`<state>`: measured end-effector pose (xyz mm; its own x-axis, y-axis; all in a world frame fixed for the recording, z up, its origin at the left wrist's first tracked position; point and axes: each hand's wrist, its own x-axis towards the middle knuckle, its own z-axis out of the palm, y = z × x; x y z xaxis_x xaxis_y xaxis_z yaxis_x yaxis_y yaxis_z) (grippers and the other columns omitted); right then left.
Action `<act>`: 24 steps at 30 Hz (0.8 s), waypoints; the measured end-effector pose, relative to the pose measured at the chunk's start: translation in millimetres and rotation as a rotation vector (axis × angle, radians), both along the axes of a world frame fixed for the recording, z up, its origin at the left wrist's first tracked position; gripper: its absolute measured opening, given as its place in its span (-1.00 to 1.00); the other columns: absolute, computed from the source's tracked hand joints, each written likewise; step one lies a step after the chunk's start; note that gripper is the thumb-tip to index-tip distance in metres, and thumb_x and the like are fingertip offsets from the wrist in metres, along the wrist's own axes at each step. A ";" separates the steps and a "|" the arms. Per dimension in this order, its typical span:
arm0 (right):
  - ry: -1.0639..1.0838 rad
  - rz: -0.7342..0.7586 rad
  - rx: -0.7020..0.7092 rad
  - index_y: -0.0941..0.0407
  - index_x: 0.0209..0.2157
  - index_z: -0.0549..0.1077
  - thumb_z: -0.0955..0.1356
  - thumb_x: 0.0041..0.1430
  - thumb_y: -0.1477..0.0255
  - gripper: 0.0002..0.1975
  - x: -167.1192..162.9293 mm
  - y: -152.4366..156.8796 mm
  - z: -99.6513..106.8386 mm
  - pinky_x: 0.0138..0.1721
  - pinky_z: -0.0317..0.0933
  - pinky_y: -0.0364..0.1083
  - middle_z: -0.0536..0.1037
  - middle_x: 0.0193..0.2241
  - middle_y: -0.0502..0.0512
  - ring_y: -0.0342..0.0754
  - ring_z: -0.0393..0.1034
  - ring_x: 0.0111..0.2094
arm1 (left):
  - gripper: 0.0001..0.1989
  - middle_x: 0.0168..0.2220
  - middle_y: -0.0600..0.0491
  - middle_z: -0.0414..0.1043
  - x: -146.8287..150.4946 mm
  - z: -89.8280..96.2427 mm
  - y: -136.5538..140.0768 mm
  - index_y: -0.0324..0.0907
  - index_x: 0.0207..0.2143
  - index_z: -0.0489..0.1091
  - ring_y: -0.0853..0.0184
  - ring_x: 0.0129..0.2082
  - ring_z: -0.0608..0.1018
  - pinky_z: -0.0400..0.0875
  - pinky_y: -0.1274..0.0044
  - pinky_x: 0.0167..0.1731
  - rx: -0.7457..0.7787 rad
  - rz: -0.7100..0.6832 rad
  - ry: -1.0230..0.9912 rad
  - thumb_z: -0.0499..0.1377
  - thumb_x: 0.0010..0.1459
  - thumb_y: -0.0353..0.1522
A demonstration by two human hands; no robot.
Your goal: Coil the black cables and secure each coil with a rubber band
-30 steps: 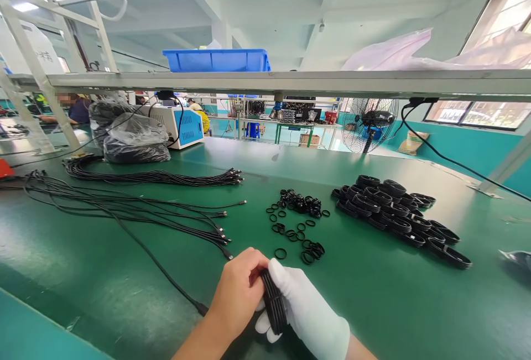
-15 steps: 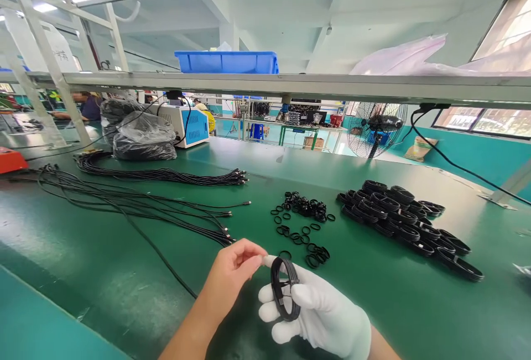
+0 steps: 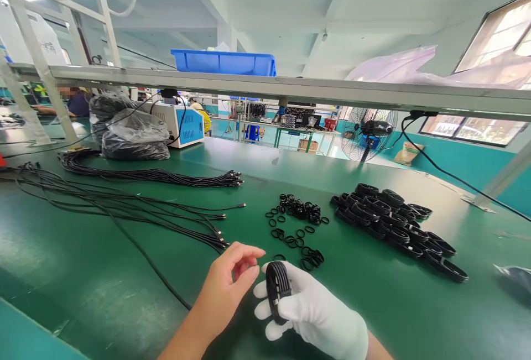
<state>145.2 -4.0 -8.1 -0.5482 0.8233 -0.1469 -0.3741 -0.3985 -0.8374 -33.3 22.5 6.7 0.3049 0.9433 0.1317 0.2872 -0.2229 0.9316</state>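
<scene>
In my gloved right hand is a coiled black cable, gripped between the thumb and fingers, with a metal plug showing near the thumb. My bare left hand is just left of the coil, thumb and forefinger apart, with nothing visible between them. Beyond both hands lie many small black rings, some heaped and some scattered. To the left, loose black cables stretch across the green table, their plug ends close to my left hand.
A pile of coiled cables lies to the right. Behind the loose cables are a straight cable bundle, plastic-wrapped black goods and a blue-white machine. A shelf spans overhead, carrying a blue bin. A fan stands beyond.
My left thumb and forefinger have parted and drawn slightly away from the right hand's fingertips. The coil has turned in my right hand, showing more of its side-by-side strands. The view has shifted slightly.
</scene>
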 end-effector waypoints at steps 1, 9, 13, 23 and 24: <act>-0.075 -0.014 0.023 0.15 -0.16 0.27 0.43 -0.17 0.35 -0.51 0.3 0.2 2.2 -0.33 0.28 -0.04 0.35 -0.17 0.16 0.00 0.38 -0.25 | -0.80 -0.30 0.09 0.34 -0.5 -0.8 1.0 -0.09 -0.22 0.39 0.32 -0.28 0.38 0.25 0.51 -0.23 0.004 0.003 0.009 0.05 0.10 -0.34; -1.328 -0.145 0.457 0.04 0.07 0.29 0.32 -0.26 0.56 -0.29 6.9 3.1 5.9 0.04 0.03 0.10 0.33 -0.02 0.17 0.19 0.14 0.03 | -0.77 -0.26 0.06 0.41 -0.9 -7.8 6.3 -0.12 -0.25 0.38 0.28 -0.26 0.43 0.29 0.47 -0.22 -0.093 0.094 0.055 0.04 0.10 -0.23; -0.988 -0.344 0.293 0.07 0.11 0.23 0.34 -0.18 0.42 -0.30 17.2 7.7 13.0 -0.11 0.19 -0.01 0.37 -0.03 0.16 0.06 0.28 -0.09 | -0.76 -0.28 0.06 0.41 -2.8 -6.8 7.7 -0.11 -0.27 0.38 0.28 -0.28 0.42 0.28 0.47 -0.24 -0.094 0.095 0.142 0.02 0.11 -0.21; -0.650 -0.746 0.200 0.14 -0.14 0.38 0.27 0.00 0.29 -0.63 29.8 19.9 20.0 -0.32 0.19 -0.10 0.46 -0.34 0.07 -0.12 0.31 -0.37 | -0.64 -0.15 0.08 0.31 21.0 -10.5 -5.2 -0.03 -0.12 0.33 0.24 -0.20 0.41 0.26 0.49 -0.25 0.019 -0.151 0.534 0.11 -0.03 -0.38; -0.654 -0.727 0.202 0.14 -0.13 0.37 0.27 0.01 0.28 -0.62 29.1 19.4 18.9 -0.32 0.19 -0.10 0.46 -0.34 0.08 -0.11 0.31 -0.36 | -0.70 -0.19 0.09 0.32 21.6 -11.7 -5.1 -0.04 -0.18 0.36 0.25 -0.23 0.42 0.25 0.50 -0.27 0.024 -0.152 0.548 0.09 -0.03 -0.40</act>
